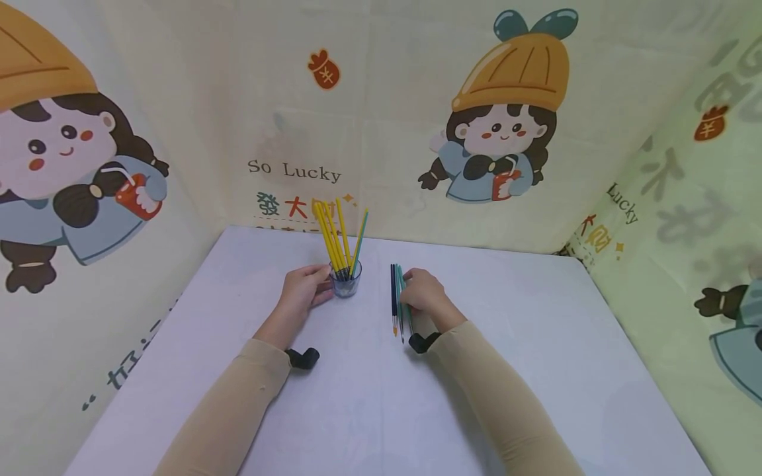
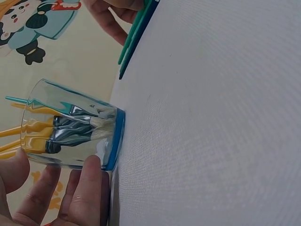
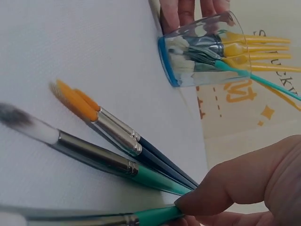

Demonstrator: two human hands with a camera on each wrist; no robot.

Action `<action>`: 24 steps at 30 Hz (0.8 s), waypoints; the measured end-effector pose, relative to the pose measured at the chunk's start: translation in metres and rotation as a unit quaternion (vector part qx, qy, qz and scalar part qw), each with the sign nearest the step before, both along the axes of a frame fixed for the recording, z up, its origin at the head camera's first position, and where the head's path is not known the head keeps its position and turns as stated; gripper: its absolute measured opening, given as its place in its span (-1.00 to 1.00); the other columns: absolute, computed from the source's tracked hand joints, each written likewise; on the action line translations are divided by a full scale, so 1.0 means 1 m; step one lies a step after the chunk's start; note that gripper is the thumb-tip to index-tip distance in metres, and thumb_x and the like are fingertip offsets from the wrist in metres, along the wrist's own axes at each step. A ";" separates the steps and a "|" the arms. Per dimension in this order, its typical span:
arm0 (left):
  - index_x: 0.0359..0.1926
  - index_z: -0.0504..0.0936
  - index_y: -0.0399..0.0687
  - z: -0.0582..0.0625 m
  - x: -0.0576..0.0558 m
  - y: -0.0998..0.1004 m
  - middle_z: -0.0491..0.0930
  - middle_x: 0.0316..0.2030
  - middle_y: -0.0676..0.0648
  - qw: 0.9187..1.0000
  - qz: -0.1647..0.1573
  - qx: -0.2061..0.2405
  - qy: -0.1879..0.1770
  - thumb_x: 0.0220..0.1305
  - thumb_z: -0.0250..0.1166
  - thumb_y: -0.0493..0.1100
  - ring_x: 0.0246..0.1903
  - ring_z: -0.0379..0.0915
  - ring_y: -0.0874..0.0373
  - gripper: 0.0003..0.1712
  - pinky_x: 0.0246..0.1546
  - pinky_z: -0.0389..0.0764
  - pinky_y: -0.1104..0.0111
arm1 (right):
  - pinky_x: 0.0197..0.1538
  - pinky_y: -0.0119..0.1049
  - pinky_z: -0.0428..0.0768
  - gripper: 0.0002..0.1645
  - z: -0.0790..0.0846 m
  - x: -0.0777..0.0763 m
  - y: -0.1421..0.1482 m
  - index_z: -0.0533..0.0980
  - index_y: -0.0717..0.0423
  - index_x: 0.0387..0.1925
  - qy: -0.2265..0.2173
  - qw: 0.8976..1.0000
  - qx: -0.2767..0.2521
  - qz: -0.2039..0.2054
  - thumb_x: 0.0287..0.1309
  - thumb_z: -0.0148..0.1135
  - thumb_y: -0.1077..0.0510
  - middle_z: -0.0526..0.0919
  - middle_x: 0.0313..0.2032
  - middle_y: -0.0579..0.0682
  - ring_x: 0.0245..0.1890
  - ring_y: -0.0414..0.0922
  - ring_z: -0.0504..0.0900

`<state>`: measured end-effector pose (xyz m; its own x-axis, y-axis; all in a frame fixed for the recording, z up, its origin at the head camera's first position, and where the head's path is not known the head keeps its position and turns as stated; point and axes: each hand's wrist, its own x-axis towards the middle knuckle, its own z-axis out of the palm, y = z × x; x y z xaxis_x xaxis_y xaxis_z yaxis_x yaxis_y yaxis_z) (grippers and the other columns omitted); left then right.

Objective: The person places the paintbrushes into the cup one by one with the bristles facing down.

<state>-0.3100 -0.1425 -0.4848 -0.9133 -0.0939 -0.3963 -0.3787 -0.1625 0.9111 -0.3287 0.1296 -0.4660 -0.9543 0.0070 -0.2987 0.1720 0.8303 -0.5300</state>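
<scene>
A clear cup [image 1: 345,287] with a blue base stands on the table, holding several yellow-handled paintbrushes [image 1: 328,238] and one teal-handled paintbrush [image 1: 360,241], bristles down. My left hand [image 1: 305,287] is at the cup's left side, its fairly straight fingers [image 2: 87,188] against the wall and the thumb close to the rim. To the right of the cup, my right hand [image 1: 426,297] pinches a green paintbrush [image 3: 157,214] by its handle. Alongside it lie another green paintbrush [image 3: 155,178] and two dark blue paintbrushes [image 3: 157,157] with orange bristles.
A white cloth covers the table [image 1: 333,396]. Behind it and on both sides hang pale curtains [image 1: 393,132] printed with cartoon figures and lettering. Black bands [image 1: 305,358] sit at both wrists, below beige sleeves [image 1: 238,396].
</scene>
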 end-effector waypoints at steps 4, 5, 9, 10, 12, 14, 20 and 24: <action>0.38 0.62 -0.06 0.000 0.000 0.000 0.58 0.22 -0.11 1.000 -0.001 0.003 0.002 0.57 0.33 -0.03 0.13 0.60 0.05 -0.53 0.20 0.81 0.26 | -0.45 -0.37 0.58 -0.27 0.000 -0.001 0.003 0.49 0.06 0.41 -0.018 0.999 -0.032 -0.025 0.16 0.31 0.27 0.69 0.08 0.19 -0.57 -0.13 0.65; 0.38 0.62 -0.06 0.000 0.000 0.000 0.58 0.22 -0.11 1.000 -0.001 0.004 0.002 0.57 0.33 -0.03 0.13 0.60 0.06 -0.53 0.20 0.81 0.26 | -0.45 -0.37 0.58 -0.28 0.000 -0.001 0.004 0.49 0.06 0.41 -0.020 0.999 -0.039 -0.029 0.18 0.30 0.27 0.68 0.09 0.20 -0.57 -0.13 0.65; 0.39 0.62 -0.05 0.000 0.000 0.000 0.58 0.24 -0.13 1.000 0.000 0.005 -0.001 0.57 0.33 -0.02 0.15 0.60 0.05 -0.52 0.19 0.81 0.28 | -0.46 -0.38 0.58 -0.26 -0.002 -0.001 0.007 0.46 0.05 0.45 -0.026 0.996 -0.074 -0.038 0.20 0.28 0.28 0.67 0.11 0.21 -0.53 -0.12 0.61; 0.39 0.62 -0.05 0.000 -0.001 0.000 0.58 0.24 -0.13 1.000 0.001 0.005 -0.002 0.57 0.33 -0.03 0.16 0.60 0.04 -0.52 0.19 0.81 0.28 | -0.46 -0.38 0.58 -0.25 -0.002 -0.001 0.008 0.45 0.05 0.46 -0.027 0.995 -0.082 -0.040 0.21 0.29 0.28 0.66 0.12 0.21 -0.52 -0.12 0.60; 0.40 0.61 -0.05 0.001 0.000 0.000 0.58 0.26 -0.14 1.000 -0.001 0.002 -0.003 0.57 0.33 -0.02 0.17 0.60 0.04 -0.52 0.20 0.81 0.29 | -0.46 -0.39 0.59 -0.24 -0.002 0.000 0.009 0.44 0.03 0.47 -0.029 0.994 -0.100 -0.043 0.22 0.30 0.29 0.65 0.12 0.21 -0.51 -0.11 0.59; 0.40 0.61 -0.04 0.000 0.000 0.000 0.58 0.27 -0.14 1.000 -0.003 0.001 -0.003 0.57 0.33 -0.02 0.16 0.61 0.05 -0.51 0.21 0.80 0.29 | -0.45 -0.39 0.59 -0.24 -0.002 0.001 0.010 0.43 0.02 0.48 -0.029 0.992 -0.116 -0.047 0.24 0.30 0.29 0.65 0.10 0.20 -0.50 -0.11 0.58; 0.40 0.62 -0.03 0.000 -0.001 0.000 0.58 0.27 -0.13 1.000 -0.004 0.001 -0.004 0.57 0.33 -0.01 0.16 0.60 0.05 -0.52 0.23 0.79 0.29 | -0.42 -0.38 0.63 -0.22 -0.002 0.003 0.015 0.41 0.03 0.49 -0.018 0.987 -0.155 -0.043 0.23 0.32 0.30 0.66 0.02 0.21 -0.44 -0.09 0.60; 0.41 0.61 -0.03 0.000 -0.001 0.000 0.58 0.27 -0.14 1.000 -0.004 0.001 -0.004 0.58 0.32 0.00 0.18 0.61 0.04 -0.51 0.24 0.79 0.28 | -0.40 -0.39 0.64 -0.19 -0.003 0.003 0.017 0.40 -0.02 0.51 -0.019 0.984 -0.167 -0.055 0.22 0.32 0.30 0.64 0.06 0.20 -0.36 -0.07 0.62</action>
<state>-0.3107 -0.1430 -0.4848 -0.9108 -0.0855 -0.4039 -0.3875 -0.1607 0.9078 -0.3257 0.1464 -0.4692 -0.9413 0.0042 -0.3375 0.2757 0.5867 -0.7615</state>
